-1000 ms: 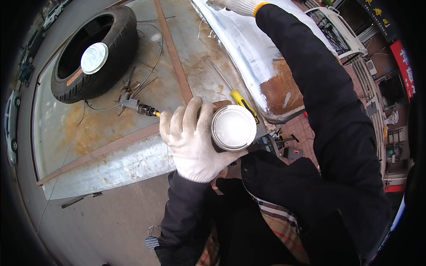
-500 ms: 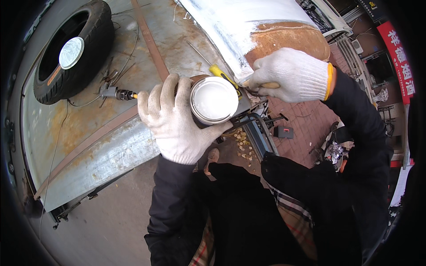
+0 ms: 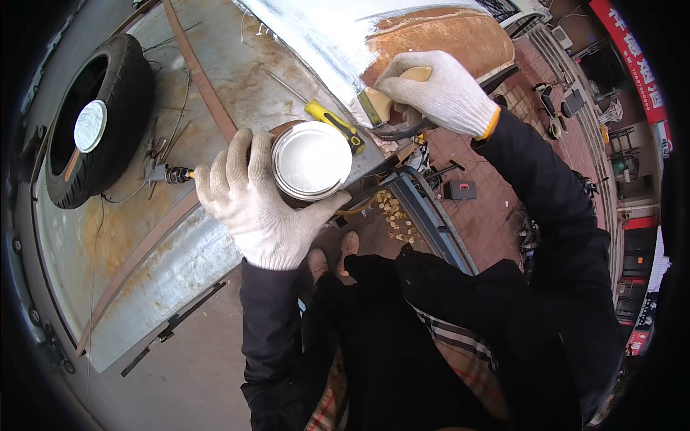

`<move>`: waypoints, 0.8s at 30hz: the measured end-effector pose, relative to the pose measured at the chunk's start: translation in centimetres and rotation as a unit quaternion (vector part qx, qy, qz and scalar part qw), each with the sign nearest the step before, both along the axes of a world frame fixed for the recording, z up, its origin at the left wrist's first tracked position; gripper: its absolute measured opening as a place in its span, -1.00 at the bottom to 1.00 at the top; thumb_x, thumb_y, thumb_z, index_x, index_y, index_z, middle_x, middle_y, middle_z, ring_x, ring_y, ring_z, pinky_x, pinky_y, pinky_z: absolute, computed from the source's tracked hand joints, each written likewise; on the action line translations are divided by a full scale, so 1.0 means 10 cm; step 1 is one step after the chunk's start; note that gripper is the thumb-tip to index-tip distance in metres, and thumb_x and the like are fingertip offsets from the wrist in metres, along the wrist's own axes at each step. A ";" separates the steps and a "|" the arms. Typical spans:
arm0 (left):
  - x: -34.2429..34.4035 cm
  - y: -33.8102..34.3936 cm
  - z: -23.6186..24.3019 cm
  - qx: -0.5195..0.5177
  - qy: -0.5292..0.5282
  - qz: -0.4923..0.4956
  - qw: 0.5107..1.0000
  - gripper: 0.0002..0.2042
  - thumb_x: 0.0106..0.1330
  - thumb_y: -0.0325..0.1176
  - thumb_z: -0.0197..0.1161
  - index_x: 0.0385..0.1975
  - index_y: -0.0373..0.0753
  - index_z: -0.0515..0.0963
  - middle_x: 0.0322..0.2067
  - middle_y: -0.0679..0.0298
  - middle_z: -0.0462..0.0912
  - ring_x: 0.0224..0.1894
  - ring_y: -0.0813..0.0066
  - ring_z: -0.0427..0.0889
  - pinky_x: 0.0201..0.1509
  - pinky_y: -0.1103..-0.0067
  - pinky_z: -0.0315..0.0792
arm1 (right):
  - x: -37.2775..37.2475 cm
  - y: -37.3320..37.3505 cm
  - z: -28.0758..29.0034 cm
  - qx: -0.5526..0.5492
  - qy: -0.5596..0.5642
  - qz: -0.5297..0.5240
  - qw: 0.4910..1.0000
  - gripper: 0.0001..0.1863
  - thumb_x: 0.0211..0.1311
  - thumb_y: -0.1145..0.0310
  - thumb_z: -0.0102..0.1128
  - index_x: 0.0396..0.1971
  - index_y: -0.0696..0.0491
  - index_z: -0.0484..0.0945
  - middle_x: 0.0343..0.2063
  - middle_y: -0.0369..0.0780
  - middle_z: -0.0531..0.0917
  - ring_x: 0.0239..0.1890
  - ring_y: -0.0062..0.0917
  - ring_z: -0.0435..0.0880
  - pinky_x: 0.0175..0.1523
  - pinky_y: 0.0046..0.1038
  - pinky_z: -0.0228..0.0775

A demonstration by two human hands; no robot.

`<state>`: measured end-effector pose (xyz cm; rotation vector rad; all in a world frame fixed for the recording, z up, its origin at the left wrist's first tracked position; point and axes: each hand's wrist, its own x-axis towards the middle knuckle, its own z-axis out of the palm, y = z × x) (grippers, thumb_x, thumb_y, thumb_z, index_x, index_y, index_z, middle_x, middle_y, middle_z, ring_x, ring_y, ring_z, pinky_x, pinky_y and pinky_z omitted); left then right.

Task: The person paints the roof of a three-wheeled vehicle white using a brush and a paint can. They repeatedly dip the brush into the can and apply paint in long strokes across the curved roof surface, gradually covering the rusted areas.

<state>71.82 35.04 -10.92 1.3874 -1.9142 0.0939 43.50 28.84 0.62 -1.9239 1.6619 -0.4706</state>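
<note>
My left hand (image 3: 259,215), in a white knit glove, wraps round an open can of white paint (image 3: 310,159) near the metal sheet's edge. A yellow-handled screwdriver (image 3: 330,121) lies just beside the can. My right hand (image 3: 438,93), gloved too, grips a paintbrush (image 3: 375,108) by its light wooden handle. The brush's head is low at the near corner of a panel (image 3: 431,39), partly coated white and partly bare rust; whether the bristles touch it, I cannot tell.
A rusty metal sheet (image 3: 144,237) carries a tire (image 3: 118,108) with a round lid (image 3: 91,126) on it, wires and an air tool (image 3: 172,174). Below are brick paving (image 3: 489,223), a dark case (image 3: 460,190) and dry leaves (image 3: 394,215). Shopfronts line the right.
My right hand has come from the panel's far part down to its near, rusty corner, with the brush. My left hand still holds the can; the whole view has shifted.
</note>
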 end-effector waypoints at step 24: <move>-0.01 0.02 0.00 0.031 -0.015 0.004 0.999 0.25 -0.47 0.33 0.79 0.40 -0.14 0.49 0.34 0.04 0.53 0.43 -0.04 0.43 0.64 -0.21 -0.06 | -0.09 -0.39 -0.29 -0.222 0.001 0.035 0.974 -0.53 0.50 -0.03 0.26 -0.02 0.10 0.80 -0.37 -0.08 0.81 -0.37 -0.36 0.86 -0.16 -0.33 0.74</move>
